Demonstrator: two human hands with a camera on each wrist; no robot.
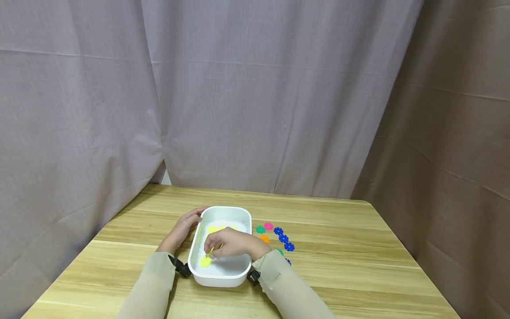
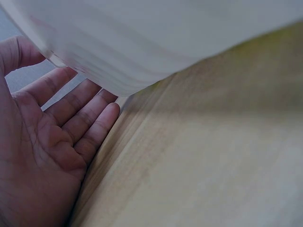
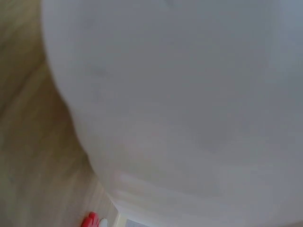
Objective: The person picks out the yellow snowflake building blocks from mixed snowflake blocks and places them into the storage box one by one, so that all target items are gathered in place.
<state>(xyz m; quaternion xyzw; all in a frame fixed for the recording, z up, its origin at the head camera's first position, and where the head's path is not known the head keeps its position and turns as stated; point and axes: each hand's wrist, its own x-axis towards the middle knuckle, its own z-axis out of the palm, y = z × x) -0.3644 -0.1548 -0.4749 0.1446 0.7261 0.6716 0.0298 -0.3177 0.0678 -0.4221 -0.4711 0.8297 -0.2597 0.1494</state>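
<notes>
A white rectangular tray (image 1: 220,281) stands on the table, with several yellow notched discs (image 1: 205,262) lying in it. My right hand (image 1: 233,243) reaches over its right rim and down inside. Thumb and fingertips pinch a yellow disc (image 1: 209,252), mostly covered by the fingers, just above another near the left wall. Along the outside of the tray's left wall lies my left hand (image 1: 184,229). Its fingers are nearly straight and the thumb is up by the rim, as the left wrist view shows. In the right wrist view the tray's wall (image 3: 180,118) hides the right hand.
Right of the tray, loose discs lie on the wooden table (image 1: 350,257): a pink disc (image 1: 268,226), a green disc (image 1: 260,229), an orange disc (image 1: 264,239) and several blue discs (image 1: 283,238). More are partly behind the right forearm. Grey curtains (image 1: 255,97) hang behind the table.
</notes>
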